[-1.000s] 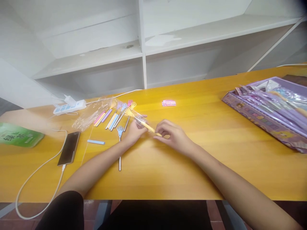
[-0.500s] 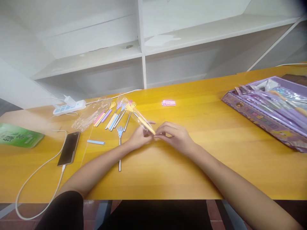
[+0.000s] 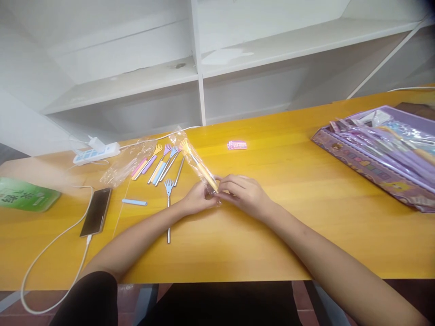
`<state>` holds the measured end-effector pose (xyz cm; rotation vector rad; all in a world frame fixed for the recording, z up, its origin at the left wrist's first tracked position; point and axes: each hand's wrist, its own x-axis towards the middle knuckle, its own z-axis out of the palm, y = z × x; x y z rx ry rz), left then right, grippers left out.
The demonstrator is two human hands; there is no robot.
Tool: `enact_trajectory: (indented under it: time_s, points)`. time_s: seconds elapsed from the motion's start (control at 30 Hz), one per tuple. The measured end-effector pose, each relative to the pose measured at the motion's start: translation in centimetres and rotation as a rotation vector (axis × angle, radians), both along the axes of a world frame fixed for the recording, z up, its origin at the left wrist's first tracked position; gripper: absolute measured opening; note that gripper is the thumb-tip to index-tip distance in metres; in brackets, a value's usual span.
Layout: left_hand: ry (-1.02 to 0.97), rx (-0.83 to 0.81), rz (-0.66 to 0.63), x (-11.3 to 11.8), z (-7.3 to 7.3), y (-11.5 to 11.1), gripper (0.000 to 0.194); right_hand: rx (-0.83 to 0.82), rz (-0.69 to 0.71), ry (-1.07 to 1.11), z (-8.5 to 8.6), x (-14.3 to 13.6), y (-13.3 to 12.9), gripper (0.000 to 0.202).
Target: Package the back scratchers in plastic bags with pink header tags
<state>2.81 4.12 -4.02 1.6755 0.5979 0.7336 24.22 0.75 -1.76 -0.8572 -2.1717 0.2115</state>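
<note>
Your left hand (image 3: 199,198) and your right hand (image 3: 246,195) are close together, to the right of the loose blue back scratcher (image 3: 168,188), their fingers closed around the lower end of the yellow back scratcher (image 3: 203,172) in its clear plastic sleeve (image 3: 179,132); you cannot tell from this view whether the fingertips touch each other. That yellow piece lies beyond your knuckles, mostly on the left hand's side, its handle end between the two sets of fingers and its claw up and to the right of the loose blue one. You have both forearms angled inward from the near side, the left crossing over the blue one's shaft, the right hand with its back up and its fingers curled. Your yellow back scratcher points claw-first away from you and leftward, its long axis a slant running back toward you and rightward to the handle. Beyond the loose blue one you have a cluster of back scratchers (image 3: 159,171); to its left are a light blue tube (image 3: 134,202) and, farther over, a phone (image 3: 96,213). Beyond and to its right lies a pink packet (image 3: 237,145), with a purple box (image 3: 370,168) far to its right.
</note>
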Motion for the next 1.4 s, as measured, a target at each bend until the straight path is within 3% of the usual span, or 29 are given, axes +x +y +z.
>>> enact_trajectory:
  time_s: [0.27,0.43,0.6,0.73,0.87,1.0,1.1,1.4]
  points:
    - [-0.064,-0.15,-0.025,-0.3,0.0,-0.1,0.072,0.014,-0.002,0.01,0.0,-0.3,-0.1,0.016]
    - [-0.171,-0.198,-0.029,-0.7,0.3,0.6,0.061,0.039,0.037,0.032,-0.3,-0.2,0.0,0.017]
    - [-0.091,-0.177,0.092,-0.7,0.6,0.9,0.046,0.067,0.054,0.018,-0.5,-0.4,0.0,0.016]
    - [-0.106,-0.259,0.112,-0.6,0.3,0.9,0.048,0.137,0.044,0.029,-0.2,-0.6,-0.1,0.014]
    - [-0.186,-0.398,0.19,-0.5,0.2,1.0,0.05,0.04,0.013,0.018,0.5,-0.1,0.0,0.019]
    - [-0.269,-0.476,0.287,-0.3,0.9,1.2,0.05,-0.088,-0.04,-0.067,0.7,0.7,0.3,0.038]
    - [-0.323,-0.508,0.307,-0.3,1.4,1.2,0.047,-0.129,-0.034,-0.147,0.4,1.0,0.3,0.042]
    - [-0.196,-0.369,0.257,-0.5,1.0,1.4,0.042,0.076,0.037,-0.106,0.6,0.6,0.3,0.012]
